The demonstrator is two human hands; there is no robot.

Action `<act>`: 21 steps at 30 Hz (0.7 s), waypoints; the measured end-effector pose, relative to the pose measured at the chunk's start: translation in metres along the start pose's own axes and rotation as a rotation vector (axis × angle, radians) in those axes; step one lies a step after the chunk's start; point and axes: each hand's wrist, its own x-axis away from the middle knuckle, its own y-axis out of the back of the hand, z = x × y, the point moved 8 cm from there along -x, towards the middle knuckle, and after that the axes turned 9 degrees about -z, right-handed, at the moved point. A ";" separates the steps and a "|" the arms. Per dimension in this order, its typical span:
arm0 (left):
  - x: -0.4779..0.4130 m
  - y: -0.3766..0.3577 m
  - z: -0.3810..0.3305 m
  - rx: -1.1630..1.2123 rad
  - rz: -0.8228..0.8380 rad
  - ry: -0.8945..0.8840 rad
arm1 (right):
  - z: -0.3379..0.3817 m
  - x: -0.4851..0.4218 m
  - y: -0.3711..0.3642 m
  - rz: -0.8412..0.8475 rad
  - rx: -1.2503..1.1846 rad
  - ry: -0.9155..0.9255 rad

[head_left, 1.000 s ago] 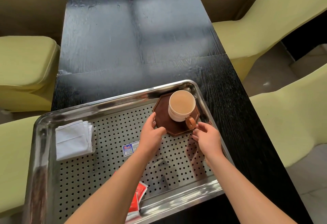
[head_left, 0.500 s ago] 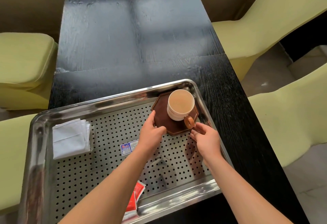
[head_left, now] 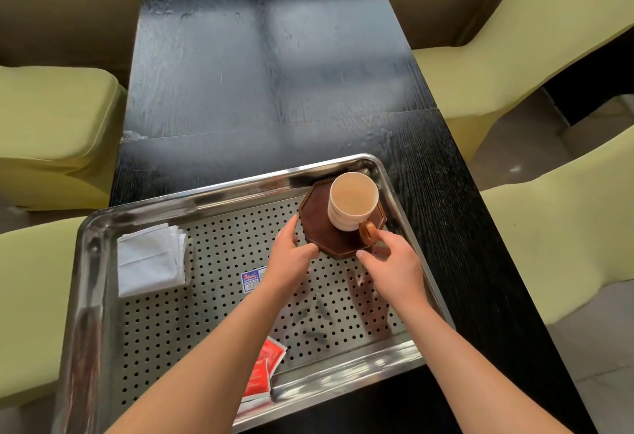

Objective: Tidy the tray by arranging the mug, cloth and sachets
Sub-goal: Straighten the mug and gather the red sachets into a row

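A perforated steel tray lies on a black table. In its far right corner a cream mug with a brown handle stands upright on a dark brown octagonal coaster. My left hand grips the coaster's near left edge. My right hand holds its near right edge, just below the mug handle. A folded white cloth lies at the tray's left side. Red sachets sit by the near rim, partly hidden under my left forearm. A small blue-and-white sachet lies mid-tray.
The black table stretches away beyond the tray. Yellow-green chairs stand on the left, and yellow-green chairs line the right side too. The tray's near rim overhangs toward me.
Almost nothing has changed. Both hands stay on the coaster's near edges, and the mug and coaster keep their place in the tray's far right corner. Only the view shifted slightly.
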 end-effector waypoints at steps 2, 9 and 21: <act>0.004 0.007 0.007 -0.009 -0.023 0.023 | 0.002 0.003 0.002 -0.007 0.003 0.019; 0.036 0.067 0.024 -0.033 -0.126 -0.023 | 0.003 0.027 0.000 0.055 0.010 -0.052; 0.084 0.198 0.075 -0.184 -0.405 -0.009 | 0.037 0.103 -0.071 0.260 0.050 -0.006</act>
